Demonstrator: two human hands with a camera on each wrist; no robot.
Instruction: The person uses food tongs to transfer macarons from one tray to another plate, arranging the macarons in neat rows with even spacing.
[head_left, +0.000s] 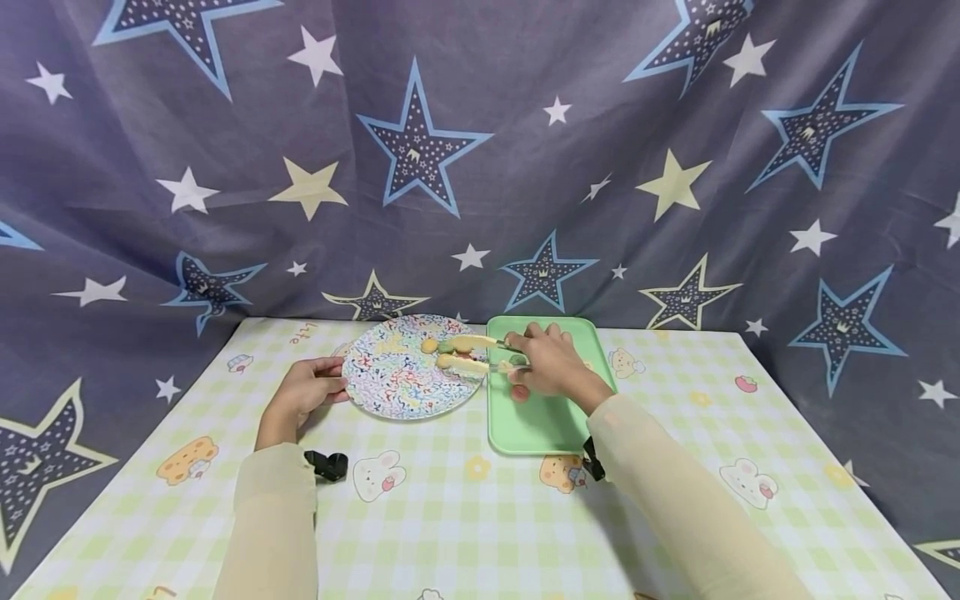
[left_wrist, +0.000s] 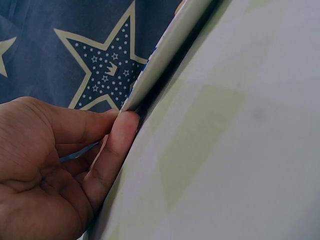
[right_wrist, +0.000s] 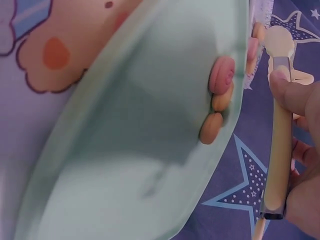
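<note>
Checked tablecloth (head_left: 478, 533) below, the left hand (head_left: 307, 387) pinches the speckled plate (head_left: 401, 400) at nine o'clock. Toward its two o'clock, beside a macaron (head_left: 429, 345), perhaps unclasped, reach tongs (head_left: 477, 342), likely light, springy, best held mid-arm, gripped by the right hand (head_left: 553, 360) above the green tray (head_left: 517, 433).

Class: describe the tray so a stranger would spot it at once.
Before the starry curtain is a checked tablecloth. On it, beneath the right hand, lies the tray, just right of the plate. Plain green and rectangular, it differs from the round, multicoloured plate.
</note>
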